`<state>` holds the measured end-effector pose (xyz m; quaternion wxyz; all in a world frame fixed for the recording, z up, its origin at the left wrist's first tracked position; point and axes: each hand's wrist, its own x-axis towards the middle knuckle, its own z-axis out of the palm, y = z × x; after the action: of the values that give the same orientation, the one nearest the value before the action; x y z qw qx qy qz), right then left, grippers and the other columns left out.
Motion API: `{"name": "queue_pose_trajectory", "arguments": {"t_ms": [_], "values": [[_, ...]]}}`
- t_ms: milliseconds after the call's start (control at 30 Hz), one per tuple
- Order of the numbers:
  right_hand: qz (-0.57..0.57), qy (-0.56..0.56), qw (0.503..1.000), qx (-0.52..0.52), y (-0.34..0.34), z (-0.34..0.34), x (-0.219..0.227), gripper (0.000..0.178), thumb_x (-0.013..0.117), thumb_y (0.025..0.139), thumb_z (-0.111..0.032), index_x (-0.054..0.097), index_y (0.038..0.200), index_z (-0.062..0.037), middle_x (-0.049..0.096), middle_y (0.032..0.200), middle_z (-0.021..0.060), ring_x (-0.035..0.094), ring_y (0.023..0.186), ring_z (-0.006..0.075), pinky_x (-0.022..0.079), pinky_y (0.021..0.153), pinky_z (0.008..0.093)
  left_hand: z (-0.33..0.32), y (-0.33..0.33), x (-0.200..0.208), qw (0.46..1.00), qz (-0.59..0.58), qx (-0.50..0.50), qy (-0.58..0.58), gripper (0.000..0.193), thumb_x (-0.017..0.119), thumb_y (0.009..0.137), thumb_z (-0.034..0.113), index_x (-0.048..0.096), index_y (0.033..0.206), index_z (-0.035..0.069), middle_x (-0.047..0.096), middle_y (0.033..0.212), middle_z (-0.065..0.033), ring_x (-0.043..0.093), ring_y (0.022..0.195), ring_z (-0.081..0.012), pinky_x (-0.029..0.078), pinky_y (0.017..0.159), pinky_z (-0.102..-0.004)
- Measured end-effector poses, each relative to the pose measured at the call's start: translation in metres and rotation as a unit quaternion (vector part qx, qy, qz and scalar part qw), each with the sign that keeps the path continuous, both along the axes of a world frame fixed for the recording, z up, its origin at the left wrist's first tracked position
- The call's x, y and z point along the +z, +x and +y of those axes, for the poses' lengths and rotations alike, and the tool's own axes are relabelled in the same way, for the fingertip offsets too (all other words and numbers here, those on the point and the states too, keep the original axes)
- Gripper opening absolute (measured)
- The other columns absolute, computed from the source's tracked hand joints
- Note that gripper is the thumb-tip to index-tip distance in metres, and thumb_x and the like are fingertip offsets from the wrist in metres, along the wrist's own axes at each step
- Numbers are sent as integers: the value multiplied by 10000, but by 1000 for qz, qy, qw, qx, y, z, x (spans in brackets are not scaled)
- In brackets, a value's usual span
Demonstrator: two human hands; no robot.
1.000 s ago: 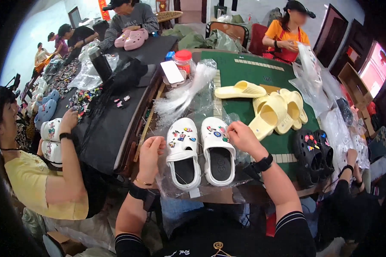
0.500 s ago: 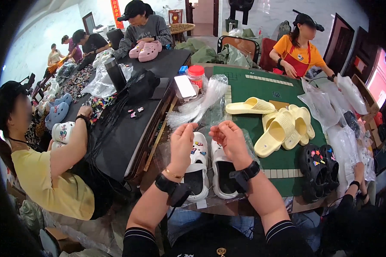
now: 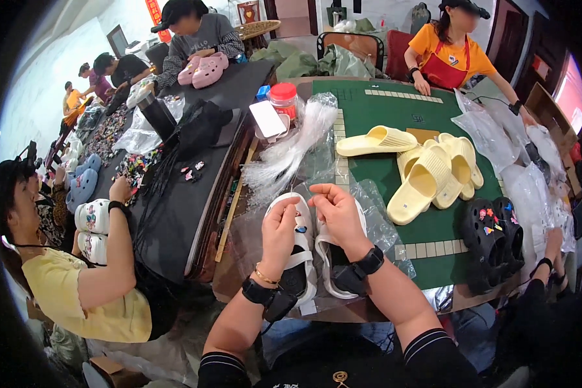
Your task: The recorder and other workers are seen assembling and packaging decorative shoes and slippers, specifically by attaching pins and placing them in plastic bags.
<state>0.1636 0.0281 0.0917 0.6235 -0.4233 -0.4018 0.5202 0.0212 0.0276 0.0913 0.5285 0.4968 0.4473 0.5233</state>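
Observation:
My left hand (image 3: 278,233) is closed in a pinch above the left shoe of a pair of white clogs (image 3: 302,223). Close beside it, my right hand (image 3: 341,216) also pinches, thumb against forefinger, over the other clog. What lies between the fingertips is too thin to make out. The clogs sit side by side, heels toward me, with colourful charms on the left one; my hands cover part of both uppers. Clear plastic bags (image 3: 385,223) lie under and beside them. Beyond my hands is a bundle of thin clear plastic strands (image 3: 281,155).
Pale yellow slides (image 3: 420,184) are piled on the green mat (image 3: 394,116). Black clogs with charms (image 3: 488,239) stand at the right. A red-lidded jar (image 3: 283,97) and a phone (image 3: 268,119) are at the back left. Co-workers sit around the tables, one in yellow (image 3: 90,291) at my left.
My hands have come down slightly toward the clogs, still pinching close together. The view has shifted a little. The co-worker in orange reaches farther to the right.

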Motion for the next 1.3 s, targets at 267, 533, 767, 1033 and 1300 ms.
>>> {"name": "queue_pose_trajectory", "arguments": {"t_ms": [267,533,767,1033,1300], "values": [[-42,-7,999,3,1,1,-7,175,539,899,-34,649,1018,30,667,854,61,559,674,75,461,626,224,1,-2,-12,1000,-15,17,13,209,498,991,109,648,1087,0,452,654,114,342,537,28,227,466,-169],[-137,35,990,27,-5,0,-10,163,550,877,-49,665,958,35,688,833,71,622,750,103,492,683,242,3,-2,-19,996,-70,54,27,239,550,987,143,659,1094,-41,626,873,18,482,705,-22,383,600,-186],[-201,19,978,44,-5,3,-16,137,570,886,-45,661,963,23,679,868,43,619,785,88,491,703,232,5,2,-19,991,-118,66,13,204,571,986,151,647,1076,-16,599,764,50,438,573,22,293,477,-151],[-207,62,976,-8,-14,-10,0,157,623,853,-110,659,937,18,689,764,94,636,683,119,493,618,270,2,-1,-19,997,-53,47,35,181,622,947,130,694,994,-29,654,844,10,540,727,-41,423,630,-191],[-316,138,936,-74,-13,-12,6,111,640,837,-101,645,896,-8,647,806,141,646,707,280,498,622,343,1,0,-18,998,-5,41,53,181,630,938,132,695,941,-36,646,805,11,529,727,-37,421,634,-190]]}}
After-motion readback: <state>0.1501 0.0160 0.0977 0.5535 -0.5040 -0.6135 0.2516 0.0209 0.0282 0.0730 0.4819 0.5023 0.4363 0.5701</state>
